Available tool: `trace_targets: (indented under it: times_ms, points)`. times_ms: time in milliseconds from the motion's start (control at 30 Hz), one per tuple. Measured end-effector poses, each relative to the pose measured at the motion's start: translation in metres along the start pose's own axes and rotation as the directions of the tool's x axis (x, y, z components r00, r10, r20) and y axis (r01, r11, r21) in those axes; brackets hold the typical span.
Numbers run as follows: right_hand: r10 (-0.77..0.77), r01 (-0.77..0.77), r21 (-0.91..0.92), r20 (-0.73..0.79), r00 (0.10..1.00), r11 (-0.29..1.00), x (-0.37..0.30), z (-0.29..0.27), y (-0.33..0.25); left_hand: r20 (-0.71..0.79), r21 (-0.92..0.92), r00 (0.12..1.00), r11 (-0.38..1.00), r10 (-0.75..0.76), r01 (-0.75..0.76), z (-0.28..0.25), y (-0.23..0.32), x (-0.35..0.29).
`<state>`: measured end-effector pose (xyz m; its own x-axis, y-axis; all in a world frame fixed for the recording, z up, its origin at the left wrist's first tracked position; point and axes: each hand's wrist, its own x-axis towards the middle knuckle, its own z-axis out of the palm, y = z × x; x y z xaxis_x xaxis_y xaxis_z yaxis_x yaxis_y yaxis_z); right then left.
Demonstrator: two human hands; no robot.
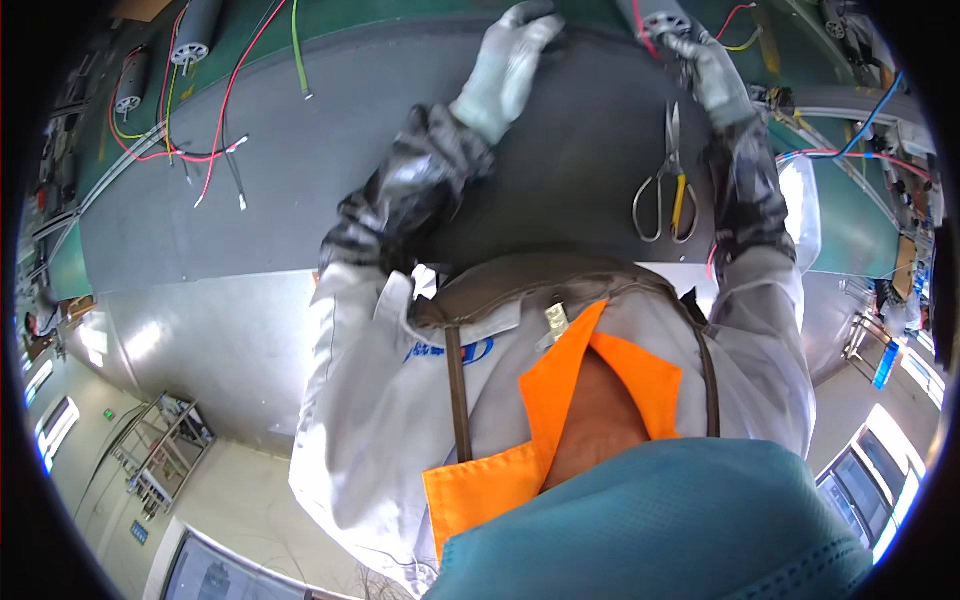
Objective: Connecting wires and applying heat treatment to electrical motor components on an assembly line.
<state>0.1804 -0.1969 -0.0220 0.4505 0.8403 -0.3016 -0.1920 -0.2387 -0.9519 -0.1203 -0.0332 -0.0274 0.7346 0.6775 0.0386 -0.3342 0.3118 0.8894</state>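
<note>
My left hand (512,70), in a pale glove with dark fingertips, is over the far middle of the dark mat (340,150). Its fingers are curled together at the top edge; what they hold, if anything, is hidden. At the far right, my right hand (712,75) has its bent fingers against the end of a grey cylindrical motor (662,20). A red wire hangs beside those fingers, which are partly blurred. Scissors (672,165) lie on the mat near my right forearm, points away from me. A yellow-handled tool (679,200) lies across one scissor loop.
Two more motors (192,35) (130,85) lie at the far left with red, black and yellow-green wires. A green cable (298,55) reaches onto the mat. Metal rails (120,165) flank the bench at left and right. Blue and red cables (860,140) run at the right.
</note>
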Motion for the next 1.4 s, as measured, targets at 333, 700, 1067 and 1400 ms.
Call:
trace_targets:
  times_ms: [333, 700, 1067, 1400]
  points:
    - [-0.172, 0.283, -0.71, 0.226, 0.959, 0.645, -0.208, 0.205, 0.04, -0.198, 0.188, 0.779, 0.757, -0.595, 0.626, -0.004, 0.088, -0.137]
    - [-0.438, 0.606, -0.67, 0.432, 0.788, 0.43, -0.129, 0.207, 0.001, 0.118, 0.56, 0.831, 0.728, -0.543, 0.396, -0.078, 0.098, -0.161]
    - [-0.344, 0.929, -0.371, 0.874, 0.342, -0.02, -0.167, 0.376, 0.074, 0.115, 0.664, 0.895, 0.703, -0.431, 0.253, -0.061, 0.087, -0.12]
    - [-0.275, 0.748, -0.662, 0.712, 0.646, 0.045, -0.22, 0.15, 0.053, -0.117, 0.846, 0.988, 0.51, -0.103, 0.154, -0.093, 0.063, -0.109]
